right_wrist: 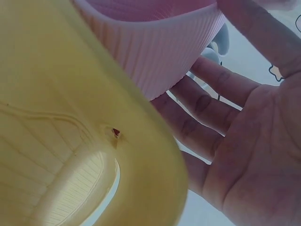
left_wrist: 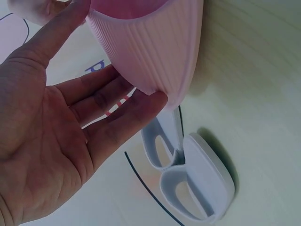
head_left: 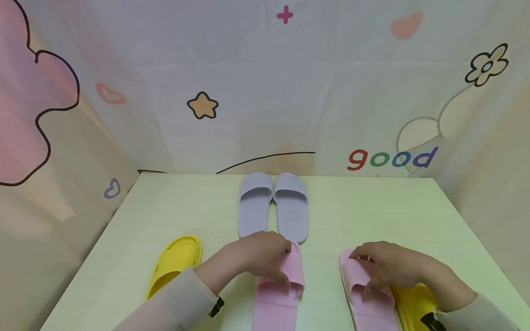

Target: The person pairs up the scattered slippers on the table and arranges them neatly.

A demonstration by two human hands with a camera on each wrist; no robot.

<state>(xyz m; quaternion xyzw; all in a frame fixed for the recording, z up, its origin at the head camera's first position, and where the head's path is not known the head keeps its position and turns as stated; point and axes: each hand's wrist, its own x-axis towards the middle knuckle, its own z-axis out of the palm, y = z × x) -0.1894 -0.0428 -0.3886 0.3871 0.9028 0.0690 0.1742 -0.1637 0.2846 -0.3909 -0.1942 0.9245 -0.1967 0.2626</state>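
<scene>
My left hand (head_left: pixel 258 255) holds a pink slipper (head_left: pixel 275 308) at its ribbed strap, the thumb at the strap's opening and the fingers about the toe. The left wrist view shows this pink strap (left_wrist: pixel 155 52) between thumb and fingertips. To the right, a second pink slipper (head_left: pixel 374 319) is held the same way by my right hand (head_left: pixel 393 264). Touching or nearly touching its right side is a yellow slipper (head_left: pixel 414 303), partly hidden under the right wrist. In the right wrist view, that yellow slipper (right_wrist: pixel 47 70) covers part of the pink strap (right_wrist: pixel 160 52).
A pair of grey slippers (head_left: pixel 292 225) stands side by side at the back of the pale table (head_left: pixel 356 211). Another yellow slipper (head_left: pixel 178 257) lies at the left, partly behind the left forearm. A printed curtain (head_left: pixel 265 69) hangs behind and beside the table.
</scene>
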